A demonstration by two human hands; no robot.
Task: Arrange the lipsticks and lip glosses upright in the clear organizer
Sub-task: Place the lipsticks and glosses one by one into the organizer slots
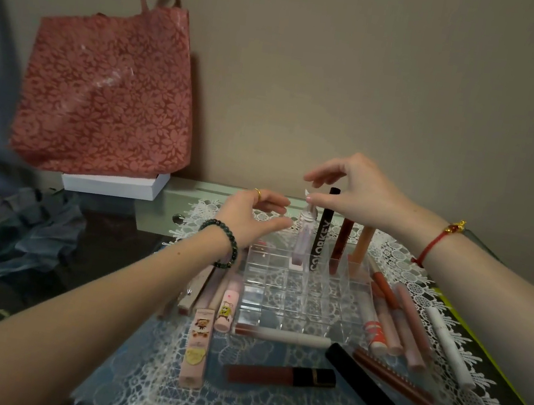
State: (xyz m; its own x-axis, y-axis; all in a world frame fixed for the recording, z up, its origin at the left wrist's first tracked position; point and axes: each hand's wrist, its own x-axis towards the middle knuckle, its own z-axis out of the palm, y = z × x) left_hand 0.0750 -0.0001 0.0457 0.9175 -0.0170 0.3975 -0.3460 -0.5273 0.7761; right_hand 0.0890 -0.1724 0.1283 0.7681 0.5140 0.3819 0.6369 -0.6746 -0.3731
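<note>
The clear organizer (295, 328) sits mid-table on a lace mat. Its back row holds a pale pink gloss with a white cap (301, 242), a black COLORKEY tube (320, 241), a dark red tube (342, 241) and an orange tube (363, 246), all upright. My right hand (357, 191) hovers over them, thumb tip at the pink gloss's cap, index finger lifted above it. My left hand (249, 217) hangs just left of that gloss, fingers curved, holding nothing. Loose tubes lie flat around the organizer: a cartoon-printed pink one (228, 304), a dark red gloss (281, 374), a black tube (360, 381).
Several more glosses lie right of the organizer (393, 318), with a white tube (448, 345) beyond. A red floral bag (106, 88) stands on a white box (115, 185) at the back left. Crumpled blue fabric (37, 220) lies left. The wall is close behind.
</note>
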